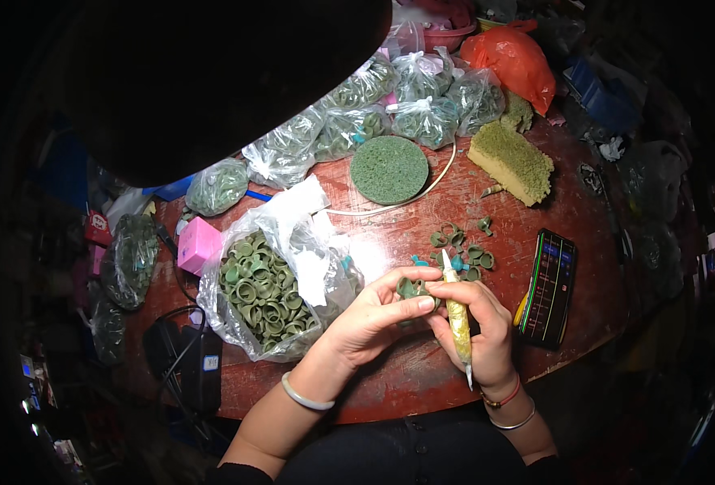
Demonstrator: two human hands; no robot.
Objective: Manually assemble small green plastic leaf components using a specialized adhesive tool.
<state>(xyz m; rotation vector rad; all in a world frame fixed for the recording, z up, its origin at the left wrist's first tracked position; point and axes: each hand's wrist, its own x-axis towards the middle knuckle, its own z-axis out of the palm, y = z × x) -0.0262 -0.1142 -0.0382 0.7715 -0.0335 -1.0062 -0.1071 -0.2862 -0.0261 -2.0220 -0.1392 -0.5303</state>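
My left hand (377, 311) pinches a green wax ring (410, 288) between thumb and fingers near the table's front. Beside it, my right hand (484, 323) grips a pen-like tool (457, 319) with a yellow wrapped handle and pale pointed ends; its upper tip points away from me. The fingers of both hands meet close to the ring, partly hiding it. Just beyond them lie several loose green rings (478, 259) with small teal bits. To the left, an open clear plastic bag (325, 311) holds a heap of similar green rings (264, 295).
A round green pad (389, 170) and a yellow sponge block (511, 162) lie farther back. Tied clear bags (424, 120) line the far edge near a red bag (512, 65). At right rests a lit phone (548, 288); at left are a pink box (199, 245) and black cables (181, 356).
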